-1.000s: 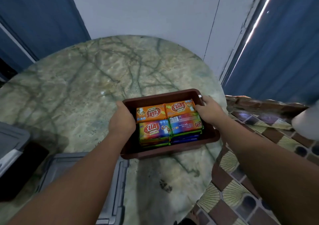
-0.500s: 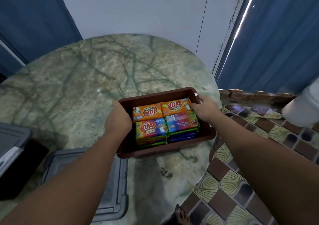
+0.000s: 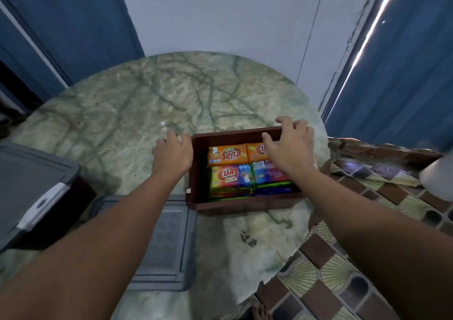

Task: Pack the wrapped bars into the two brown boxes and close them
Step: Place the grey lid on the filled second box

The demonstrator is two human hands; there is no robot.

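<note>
An open brown box (image 3: 245,206) stands on the marble table (image 3: 137,113), right of centre. It is filled with wrapped bars: orange ones (image 3: 226,154) along the far wall, and stacks with multicoloured (image 3: 231,176) and blue (image 3: 269,174) wrappers nearer me. My left hand (image 3: 171,156) lies just outside the box's left wall, fingers loose, holding nothing. My right hand (image 3: 290,148) hovers over the far right corner with fingers spread, hiding part of one orange bar. A second dark box (image 3: 81,197) under a grey lid (image 3: 31,180) sits at the left edge.
A loose grey lid (image 3: 161,243) lies flat on the table, near my left forearm. To the right is a patterned tiled surface (image 3: 367,258) with a white object (image 3: 438,177) at the frame's edge. Blue curtains and a pale wall stand behind the table.
Both hands gripped the box's side walls before; now they have let go. My left hand sits beside the box and my right has lifted over its far corner.
</note>
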